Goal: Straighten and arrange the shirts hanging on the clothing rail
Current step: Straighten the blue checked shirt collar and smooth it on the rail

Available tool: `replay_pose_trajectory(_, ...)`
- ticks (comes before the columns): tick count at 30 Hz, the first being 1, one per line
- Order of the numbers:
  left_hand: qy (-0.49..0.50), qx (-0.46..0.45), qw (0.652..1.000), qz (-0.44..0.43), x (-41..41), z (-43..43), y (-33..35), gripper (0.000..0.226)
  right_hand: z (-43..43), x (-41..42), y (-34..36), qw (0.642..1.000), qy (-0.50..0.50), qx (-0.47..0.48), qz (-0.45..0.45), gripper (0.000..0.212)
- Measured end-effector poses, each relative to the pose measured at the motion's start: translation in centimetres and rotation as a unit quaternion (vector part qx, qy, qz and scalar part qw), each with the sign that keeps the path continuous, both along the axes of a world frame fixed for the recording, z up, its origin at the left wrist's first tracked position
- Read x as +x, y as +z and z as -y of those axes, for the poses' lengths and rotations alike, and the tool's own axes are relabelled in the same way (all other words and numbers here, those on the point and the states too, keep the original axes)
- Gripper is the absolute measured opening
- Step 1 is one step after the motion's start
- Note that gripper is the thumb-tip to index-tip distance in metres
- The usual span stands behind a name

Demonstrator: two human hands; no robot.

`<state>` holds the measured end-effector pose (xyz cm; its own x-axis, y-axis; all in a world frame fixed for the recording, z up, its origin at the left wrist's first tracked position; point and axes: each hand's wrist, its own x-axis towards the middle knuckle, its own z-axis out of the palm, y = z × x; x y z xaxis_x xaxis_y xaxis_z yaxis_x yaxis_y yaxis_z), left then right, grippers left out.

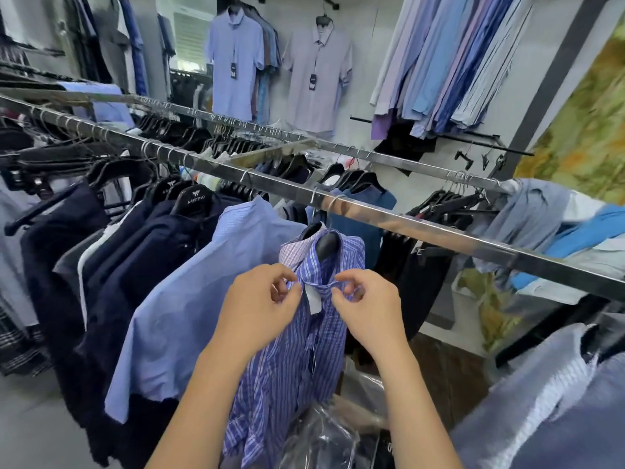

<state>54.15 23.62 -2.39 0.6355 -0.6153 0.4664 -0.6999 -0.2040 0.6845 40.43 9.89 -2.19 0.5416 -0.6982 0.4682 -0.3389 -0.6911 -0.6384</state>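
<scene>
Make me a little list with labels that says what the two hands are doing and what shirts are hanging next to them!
place: clothes shop
left hand: pinching the collar of the blue checked shirt
right hand: pinching the other side of the same collar
paper tag: at the collar, between the hands
shirt's hanger: black, on the metal rail
to the left: light blue shirt, then dark navy shirts
back wall: two short-sleeved shirts on display

"ARISTINO" on black hanger (196,200)
</scene>
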Motion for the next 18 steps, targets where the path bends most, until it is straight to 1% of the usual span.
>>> replay_pose_trajectory(2,0.005,0.034,0.999,0.003,0.1,0.5,-0.1,0.014,0.7,0.2,-0.3,0.998,0.014,-0.041,-0.043,0.028)
replay_pose_trajectory(3,0.002,0.051,0.999,0.001,0.1,0.7,-0.1,0.019,1.2,0.3,-0.4,0.997,0.024,-0.043,-0.064,0.035)
replay_pose_trajectory(5,0.0,0.087,0.996,0.013,0.1,1.2,0.1,0.026,2.2,0.5,-0.5,0.997,0.038,-0.009,-0.074,0.043)
replay_pose_trajectory(7,0.004,0.125,0.991,0.041,0.1,1.7,0.2,0.029,3.1,0.7,0.0,0.997,0.03,0.053,-0.039,0.045)
replay_pose_trajectory(9,0.01,0.151,0.987,0.047,0.1,2.1,0.3,0.029,4.1,0.9,0.6,0.994,0.027,0.103,-0.022,0.05)
replay_pose_trajectory(11,0.001,0.169,0.985,0.04,-0.1,2.6,0.2,0.027,5.0,1.1,1.0,0.991,0.039,0.125,-0.025,0.054)
replay_pose_trajectory(15,-0.044,0.187,0.981,0.023,-0.2,3.4,0.4,0.019,6.3,0.5,1.1,0.991,0.049,0.122,-0.033,0.051)
replay_pose_trajectory(18,-0.072,0.197,0.978,-0.003,0.2,3.8,0.6,0.024,6.9,-0.8,0.6,0.992,0.046,0.112,-0.017,0.044)
